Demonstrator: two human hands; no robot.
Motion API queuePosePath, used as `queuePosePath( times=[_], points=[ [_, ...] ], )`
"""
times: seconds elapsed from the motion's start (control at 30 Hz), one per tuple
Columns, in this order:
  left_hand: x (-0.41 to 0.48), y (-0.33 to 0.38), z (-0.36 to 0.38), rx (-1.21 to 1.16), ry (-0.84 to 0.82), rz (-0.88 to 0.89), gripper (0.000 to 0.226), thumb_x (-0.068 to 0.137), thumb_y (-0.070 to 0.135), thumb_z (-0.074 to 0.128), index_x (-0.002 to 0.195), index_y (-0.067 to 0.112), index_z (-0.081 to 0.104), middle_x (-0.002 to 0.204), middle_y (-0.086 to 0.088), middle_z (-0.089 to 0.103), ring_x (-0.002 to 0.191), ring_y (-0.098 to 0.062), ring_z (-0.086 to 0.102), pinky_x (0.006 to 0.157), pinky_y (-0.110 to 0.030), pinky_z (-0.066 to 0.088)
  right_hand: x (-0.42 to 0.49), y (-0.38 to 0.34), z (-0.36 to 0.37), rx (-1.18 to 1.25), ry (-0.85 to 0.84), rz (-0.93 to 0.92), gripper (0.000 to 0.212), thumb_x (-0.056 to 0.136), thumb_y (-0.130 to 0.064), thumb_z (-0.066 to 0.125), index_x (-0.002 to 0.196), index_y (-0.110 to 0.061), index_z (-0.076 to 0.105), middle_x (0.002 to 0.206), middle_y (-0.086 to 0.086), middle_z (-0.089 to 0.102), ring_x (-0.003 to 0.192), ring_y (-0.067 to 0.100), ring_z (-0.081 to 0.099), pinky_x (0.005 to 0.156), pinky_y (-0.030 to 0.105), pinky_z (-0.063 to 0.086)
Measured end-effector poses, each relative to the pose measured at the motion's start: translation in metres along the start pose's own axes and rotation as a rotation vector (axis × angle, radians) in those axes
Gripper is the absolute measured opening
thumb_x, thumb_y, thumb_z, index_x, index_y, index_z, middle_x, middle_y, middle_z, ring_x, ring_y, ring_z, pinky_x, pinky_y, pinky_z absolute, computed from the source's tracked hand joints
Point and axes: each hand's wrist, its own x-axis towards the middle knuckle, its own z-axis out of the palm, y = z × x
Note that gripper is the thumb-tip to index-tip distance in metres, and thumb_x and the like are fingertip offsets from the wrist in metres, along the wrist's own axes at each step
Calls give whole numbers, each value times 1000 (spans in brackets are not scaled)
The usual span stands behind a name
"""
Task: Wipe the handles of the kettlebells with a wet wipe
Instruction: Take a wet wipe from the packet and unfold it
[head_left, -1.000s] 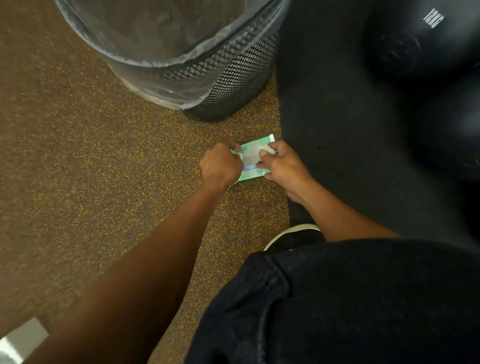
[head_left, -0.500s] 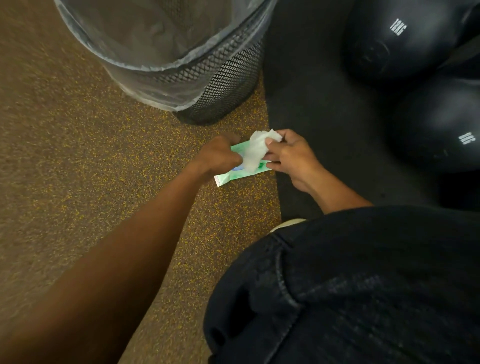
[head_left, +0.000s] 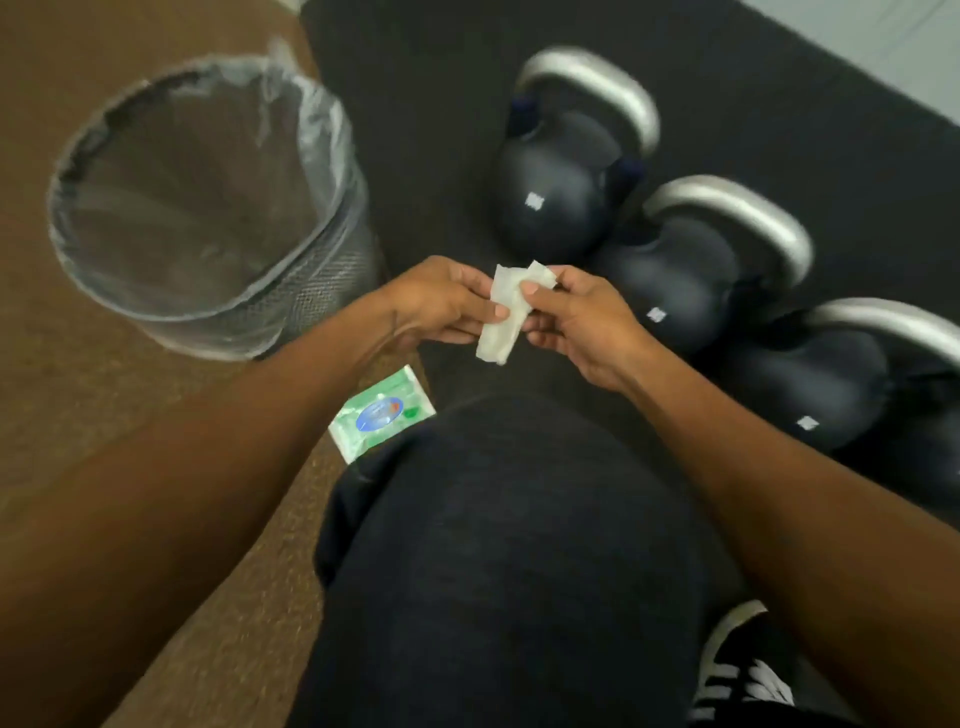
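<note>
A white wet wipe (head_left: 506, 319), still folded, hangs between both hands above my knee. My left hand (head_left: 441, 304) pinches its left side and my right hand (head_left: 576, 322) pinches its top right corner. Three black kettlebells with silver handles stand in a diagonal row on the dark mat: the far one (head_left: 550, 192) with handle (head_left: 597, 85), the middle one (head_left: 670, 280) with handle (head_left: 737, 213), the near one (head_left: 810, 384) with handle (head_left: 893, 325). The green wipe packet (head_left: 382, 413) lies on the brown floor by my knee.
A mesh waste bin (head_left: 208, 208) lined with a clear bag stands on the brown floor at the left. My dark-trousered knee (head_left: 519, 545) fills the lower middle, with a striped shoe (head_left: 737, 670) at lower right. The black mat (head_left: 426, 104) reaches a pale wall at the top right.
The wipe came out of the packet and both hands lifted it. The packet now lies on the floor, released by my left hand. The view rose, bringing the kettlebell handles into sight.
</note>
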Motion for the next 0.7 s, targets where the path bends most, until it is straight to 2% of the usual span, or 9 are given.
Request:
queuePosePath(
  times=[0.07, 0.17, 0.3, 0.43, 0.57, 0.63, 0.7],
  points=[
    [-9, 37, 15, 82, -41, 34, 14, 92, 11, 73, 87, 22, 67, 79, 7, 77, 77, -5, 74, 76, -24, 55, -22, -22, -21, 19, -11, -29, 20, 99, -16, 61, 119, -12, 64, 81, 0, 71, 64, 6, 62, 64, 22, 54],
    [-25, 87, 37, 194, -107, 84, 15, 94, 12, 72, 86, 23, 65, 81, 8, 77, 78, -4, 73, 76, -24, 54, -57, -51, -52, 3, -11, -63, 19, 98, -19, 63, 116, -13, 68, 81, -2, 72, 65, 5, 60, 66, 22, 54],
    [-51, 154, 80, 319, -147, 161, 10, 92, 13, 73, 94, 21, 67, 85, 6, 79, 80, -5, 75, 76, -25, 53, -110, -87, -105, 21, 105, -128, 20, 97, -19, 65, 113, -10, 71, 79, 0, 71, 61, 6, 58, 67, 25, 53],
    [-75, 210, 134, 315, -140, 299, 7, 91, 13, 74, 93, 19, 71, 83, 4, 77, 76, -6, 73, 75, -25, 57, -169, -106, -163, 67, 206, -189, 17, 94, -21, 69, 106, -10, 74, 75, 3, 66, 57, 7, 56, 67, 27, 55],
    [-90, 240, 196, 370, -242, 333, 7, 96, 16, 68, 95, 22, 71, 86, 5, 78, 79, -7, 74, 74, -25, 58, -217, -105, -208, 76, 307, -214, 20, 93, -25, 70, 106, -10, 73, 64, 1, 63, 53, 8, 57, 71, 31, 55],
    [-94, 247, 226, 382, -274, 331, 6, 98, 18, 66, 96, 23, 68, 83, 6, 77, 76, -8, 73, 77, -29, 57, -236, -102, -223, 93, 358, -250, 18, 93, -28, 70, 105, -14, 72, 71, 0, 70, 60, 8, 64, 69, 28, 57],
    [-97, 251, 251, 354, -286, 341, 5, 99, 18, 64, 98, 23, 66, 84, 5, 77, 77, -10, 73, 78, -32, 58, -248, -98, -235, 156, 392, -291, 15, 93, -27, 70, 105, -17, 69, 88, 0, 77, 79, 12, 74, 75, 31, 61]
  ],
)
